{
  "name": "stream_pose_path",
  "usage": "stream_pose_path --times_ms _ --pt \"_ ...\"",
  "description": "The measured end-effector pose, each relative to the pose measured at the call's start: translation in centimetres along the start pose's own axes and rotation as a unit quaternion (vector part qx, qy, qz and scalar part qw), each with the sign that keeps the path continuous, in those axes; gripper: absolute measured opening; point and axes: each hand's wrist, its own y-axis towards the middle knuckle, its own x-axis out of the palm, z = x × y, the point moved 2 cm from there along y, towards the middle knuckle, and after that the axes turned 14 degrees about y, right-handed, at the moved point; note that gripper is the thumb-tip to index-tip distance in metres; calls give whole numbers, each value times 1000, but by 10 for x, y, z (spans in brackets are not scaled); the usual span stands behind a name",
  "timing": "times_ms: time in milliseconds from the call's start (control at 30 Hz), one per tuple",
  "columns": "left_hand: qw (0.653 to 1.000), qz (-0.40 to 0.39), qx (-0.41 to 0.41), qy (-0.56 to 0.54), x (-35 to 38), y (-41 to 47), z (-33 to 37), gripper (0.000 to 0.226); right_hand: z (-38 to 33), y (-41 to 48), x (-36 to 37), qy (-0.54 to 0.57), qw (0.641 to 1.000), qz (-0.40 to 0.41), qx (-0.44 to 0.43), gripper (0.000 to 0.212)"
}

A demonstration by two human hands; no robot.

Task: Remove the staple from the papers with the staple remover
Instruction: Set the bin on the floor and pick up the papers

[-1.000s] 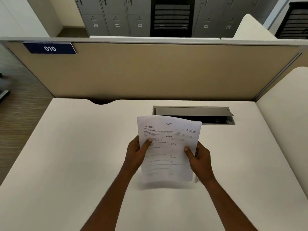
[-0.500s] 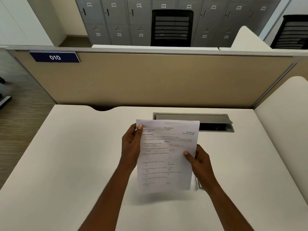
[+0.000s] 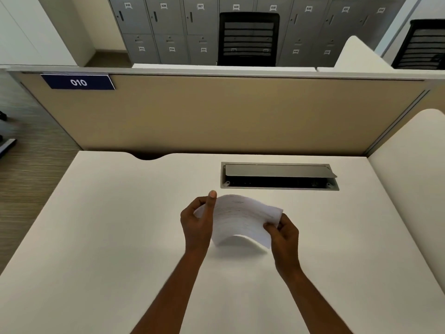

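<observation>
Both hands held the stapled papers (image 3: 243,219) above the white desk (image 3: 108,225), the left hand (image 3: 197,221) pinching the left edge, the right hand (image 3: 283,231) the right corner. No staple remover showed; the staple, unseen, seemingly remained to pull.

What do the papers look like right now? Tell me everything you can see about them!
The papers are white sheets with faint lines of small print, too blurred to read. They are held up above the pale desk, tipped nearly flat and bowed into an arch, with the near edge curling down. The left hand pinches the left edge, thumb up, and the right hand grips the right corner. No staple can be made out.
</observation>
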Motion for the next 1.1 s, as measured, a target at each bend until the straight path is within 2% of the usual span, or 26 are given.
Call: stream_pose_path --times_ms 167,267,367,500,633,700,833,967,1100 --pt "1000 -10 5 20 4 -6 -3 26 -3 0 5 -21 1000 -14 -9 8" --pt "999 -34 13 30 6 -3 -5 27 0 3 2 -37 999 -28 -15 6" --pt "999 -41 4 29 6 -2 -4 22 3 6 -2 -42 999 -31 -10 15" --pt "998 -42 26 42 9 -2 4 33 5 6 -3 -12 1000 4 12 19" --pt "998 -39 0 49 9 0 -4 36 14 4 -4 -13 999 28 38 27" --pt "996 -66 17 50 7 1 -6 40 15 6 -5 -17 998 35 42 30" --pt "977 -168 73 107 -2 6 -21 43 15 9 -7 -21 999 22 43 38" --pt "982 -154 28 105 -7 10 -35 21 13 12 -8 -13 999 14 45 30" --pt "986 -153 -33 56 -8 12 -37 23 6 15 -4 9 999 6 41 23"
